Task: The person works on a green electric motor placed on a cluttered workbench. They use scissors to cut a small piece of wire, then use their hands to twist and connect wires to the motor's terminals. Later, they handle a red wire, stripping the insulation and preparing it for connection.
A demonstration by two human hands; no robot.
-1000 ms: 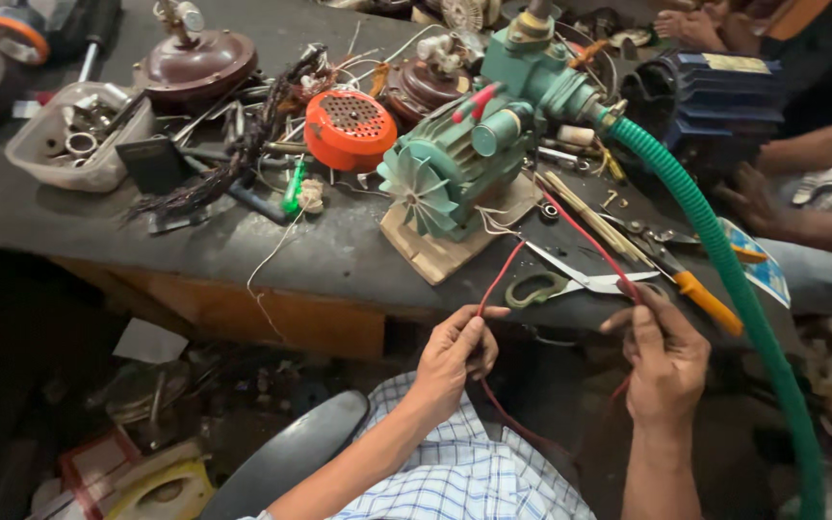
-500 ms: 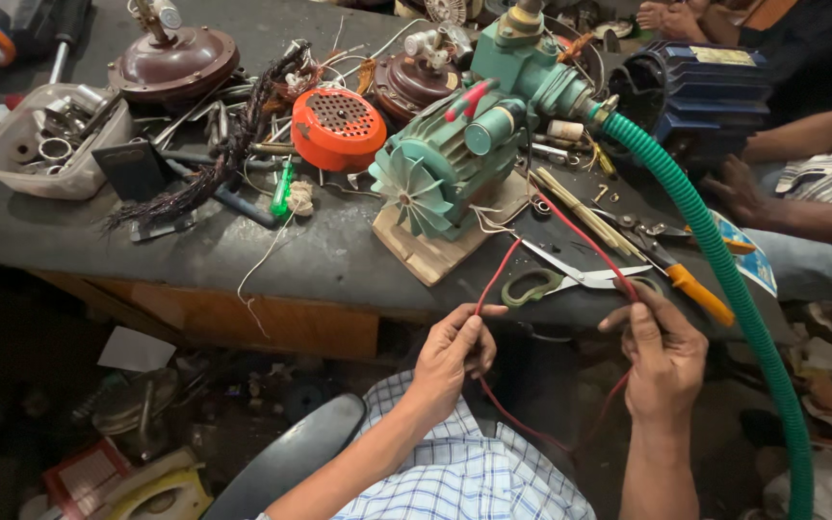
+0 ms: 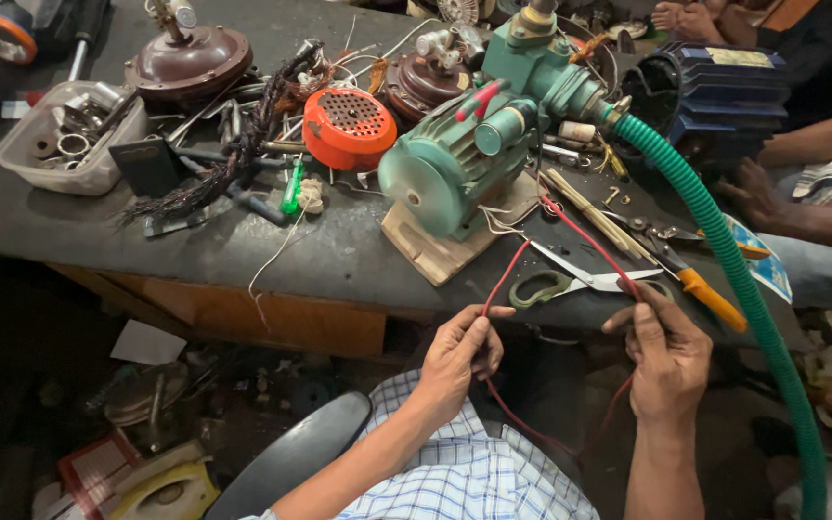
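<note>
1. Change since one second ago

- Bench point(image 3: 339, 255): it sits a little lower and more to the right in the view than before. This is a shift of the head camera. Nothing on the bench has moved.
- Pump point(image 3: 464, 154): still on its wooden base point(image 3: 435, 252), at the near edge of the bench.
- Left hand point(image 3: 455, 361) and right hand point(image 3: 666, 356): both remain just below the bench edge, about as far apart as before.
- Red wire point(image 3: 507, 279): two strands run from the side of the pump down over the bench edge, one to each hand. Below the hands the wire hangs in a slack loop towards the lap. Its path is unchanged.
- Grip: the left hand is curled, with thumb and forefinger pinching the left strand. The right hand pinches the right strand at its fingertips.
- Meaning: judging by this, the work on the wire is at a hold, with no strand released or pulled taut.

2. Surroundings and obstructions

- Green hose point(image 3: 724, 250): runs from the pump outlet down the right side, just beside the right hand.
- Blue motor point(image 3: 715, 91): far right of the bench, with another person's hand point(image 3: 753, 193) near it.
- Brown dome point(image 3: 188, 63), orange fan cover point(image 3: 349, 125) and tray point(image 3: 21, 159) of small parts: left of the pump, well apart from the hands.
- Scissors point(image 3: 570, 282): lie between the two strands, touching or nearly touching the right one.
- Pliers point(image 3: 710, 294): orange handle, just beyond the right hand
</note>
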